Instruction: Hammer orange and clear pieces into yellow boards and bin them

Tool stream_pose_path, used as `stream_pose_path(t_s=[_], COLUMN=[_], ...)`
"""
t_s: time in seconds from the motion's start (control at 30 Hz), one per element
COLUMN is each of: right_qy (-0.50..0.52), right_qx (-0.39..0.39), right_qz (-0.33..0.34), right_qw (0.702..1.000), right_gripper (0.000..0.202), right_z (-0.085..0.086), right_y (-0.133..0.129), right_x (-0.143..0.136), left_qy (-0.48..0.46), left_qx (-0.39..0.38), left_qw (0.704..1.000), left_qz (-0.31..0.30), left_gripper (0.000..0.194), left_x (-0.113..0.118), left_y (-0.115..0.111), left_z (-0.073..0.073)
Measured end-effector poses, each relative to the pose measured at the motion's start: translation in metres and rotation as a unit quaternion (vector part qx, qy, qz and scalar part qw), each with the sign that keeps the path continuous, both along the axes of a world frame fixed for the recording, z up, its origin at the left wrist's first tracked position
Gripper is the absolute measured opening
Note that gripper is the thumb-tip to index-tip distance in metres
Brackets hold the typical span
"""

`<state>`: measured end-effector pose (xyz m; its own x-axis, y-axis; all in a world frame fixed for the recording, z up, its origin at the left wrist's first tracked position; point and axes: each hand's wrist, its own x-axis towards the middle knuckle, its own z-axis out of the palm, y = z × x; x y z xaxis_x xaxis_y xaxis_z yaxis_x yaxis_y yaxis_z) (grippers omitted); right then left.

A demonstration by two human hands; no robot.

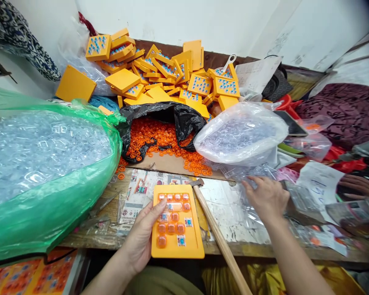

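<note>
My left hand (143, 233) grips a yellow plastic panel (189, 246) by its left edge, thumb on the front. Translucent orange button caps (171, 228) sit over several of its openings; two spots low and right show bare blue-and-white switches (188, 222). My right hand (266, 198) is over the bench at the right, fingers loosely bent and slightly apart. Beneath its fingertips lie clear plastic bits (249, 211), near the white bag of clear caps (240, 135). I see nothing held between those fingers. A wooden-handled hammer (217, 233) lies right of the panel.
A green bag (89, 184) full of clear pieces stands left. Orange caps (153, 135) spill from a black bag (189, 119) at centre. Yellow panels (160, 76) are heaped behind. A bottle (353, 211), a paper sheet (320, 184) and another person's hand (361, 184) are at right.
</note>
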<state>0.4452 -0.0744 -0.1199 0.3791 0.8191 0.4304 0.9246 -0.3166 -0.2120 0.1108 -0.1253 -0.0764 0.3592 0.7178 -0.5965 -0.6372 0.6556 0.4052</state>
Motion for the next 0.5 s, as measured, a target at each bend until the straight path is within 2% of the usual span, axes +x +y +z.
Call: stream_pose_path(t_s=[0.13,0.33,0.4,0.5], right_qy=[0.028,0.155,0.207,0.298], right_qx=[0.040,0.031,0.040,0.073], right_qz=[0.041,0.126,0.122,0.100], right_qw=[0.998,0.979,0.970,0.947], right_gripper=[0.034,0.035,0.034,0.044], right_z=[-0.005,-0.005,-0.005,0.000], right_y=[-0.002,-0.002,-0.003,-0.007], right_x=[-0.009,-0.027,-0.031,-0.038], left_qy=[-0.045,-0.070,-0.081,-0.092], left_qx=[-0.014,-0.001,0.012,0.031], left_qw=[0.999,0.997,0.997,0.995], left_qz=[0.003,-0.010,-0.018,-0.025], left_gripper=[0.049,0.058,0.064,0.073], left_x=[-0.003,-0.004,-0.006,-0.009], left_y=[0.002,-0.002,-0.004,-0.004], left_z=[-0.006,-0.010,-0.009,-0.009])
